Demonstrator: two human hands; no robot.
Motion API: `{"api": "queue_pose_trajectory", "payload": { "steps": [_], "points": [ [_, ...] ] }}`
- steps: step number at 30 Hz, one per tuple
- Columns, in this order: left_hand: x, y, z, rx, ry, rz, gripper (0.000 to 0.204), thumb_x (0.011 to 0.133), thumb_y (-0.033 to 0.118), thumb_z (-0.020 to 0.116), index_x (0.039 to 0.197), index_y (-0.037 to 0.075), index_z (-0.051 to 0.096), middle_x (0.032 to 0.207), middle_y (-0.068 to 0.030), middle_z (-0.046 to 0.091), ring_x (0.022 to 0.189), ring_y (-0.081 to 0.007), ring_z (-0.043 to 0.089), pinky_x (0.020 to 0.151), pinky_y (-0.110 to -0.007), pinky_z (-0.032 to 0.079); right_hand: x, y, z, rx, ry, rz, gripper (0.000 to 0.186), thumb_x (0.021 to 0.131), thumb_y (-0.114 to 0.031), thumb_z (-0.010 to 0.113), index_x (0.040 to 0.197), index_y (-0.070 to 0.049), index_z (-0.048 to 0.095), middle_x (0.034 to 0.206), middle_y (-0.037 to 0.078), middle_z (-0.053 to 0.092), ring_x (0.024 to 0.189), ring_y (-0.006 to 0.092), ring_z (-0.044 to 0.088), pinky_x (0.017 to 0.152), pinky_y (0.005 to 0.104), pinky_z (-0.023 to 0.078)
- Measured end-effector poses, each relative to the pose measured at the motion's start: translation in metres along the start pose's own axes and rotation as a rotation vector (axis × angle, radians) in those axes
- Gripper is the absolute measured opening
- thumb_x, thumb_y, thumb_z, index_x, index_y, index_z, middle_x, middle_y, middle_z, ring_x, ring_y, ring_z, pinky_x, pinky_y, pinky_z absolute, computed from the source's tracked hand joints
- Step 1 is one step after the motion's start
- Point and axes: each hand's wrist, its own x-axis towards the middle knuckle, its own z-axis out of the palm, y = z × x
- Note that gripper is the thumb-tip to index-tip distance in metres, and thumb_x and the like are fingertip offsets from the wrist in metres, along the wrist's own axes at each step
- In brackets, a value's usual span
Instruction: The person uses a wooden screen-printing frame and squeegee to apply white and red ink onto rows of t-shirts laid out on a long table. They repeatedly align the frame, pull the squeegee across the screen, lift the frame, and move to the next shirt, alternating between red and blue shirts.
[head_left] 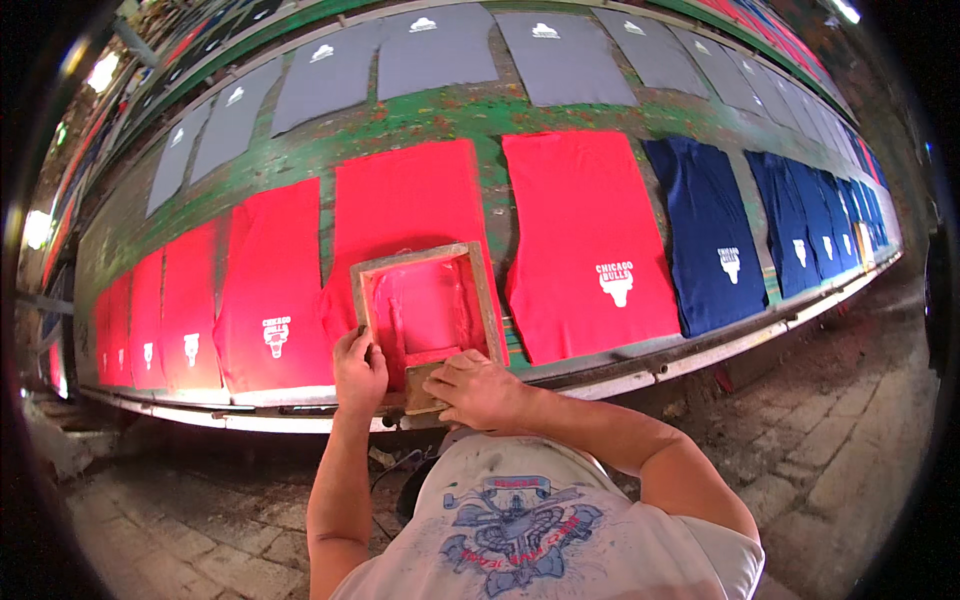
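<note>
A wooden screen frame (474, 290) with red-smeared mesh (430, 305) lies slightly tilted on a red fabric piece (400, 190) near the table's front edge. My left hand (360, 365) is closed on the frame's lower left side. At the frame's lower edge my right hand (470, 390) grips a flat wooden squeegee (422, 400), whose blade I cannot make out. Beside them, other red pieces (585, 220) (265, 255) carry white printed emblems with lettering.
The long green worktable (420, 115) bears several red pieces on the left, navy pieces (715, 230) on the right and grey pieces (565, 65) along the back. A metal rail (720, 345) runs along the near edge, above a paved floor (800, 420). More racks with fabric stand beyond.
</note>
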Motion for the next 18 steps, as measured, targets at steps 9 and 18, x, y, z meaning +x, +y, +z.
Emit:
{"api": "queue_pose_trajectory", "payload": {
  "steps": [9,18],
  "points": [
    [-0.017,-0.004,0.016,-0.074,0.131,-0.088,0.043,0.089,-0.001,0.078,0.132,0.003,0.075,0.134,-0.0248,0.073,0.125,-0.0451,0.07,0.109,-0.052,0.057,0.116,0.104,-0.048,-0.12,0.185,0.143,0.058,0.11,-0.045,0.065,0.151,-0.004,0.067,0.153,0.023,0.068,0.142,0.0435,0.062,0.123,0.0574,0.046],
    [-0.024,-0.007,0.023,-0.282,0.181,-0.148,0.054,0.081,-0.002,0.074,0.135,0.006,0.075,0.137,-0.0224,0.072,0.13,-0.0426,0.068,0.113,-0.05,0.056,0.188,0.166,-0.045,-0.09,-0.336,0.447,0.076,0.113,-0.066,0.049,0.153,-0.005,0.066,0.15,0.024,0.071,0.145,0.0491,0.06,0.123,0.065,0.043]
  ]
}}
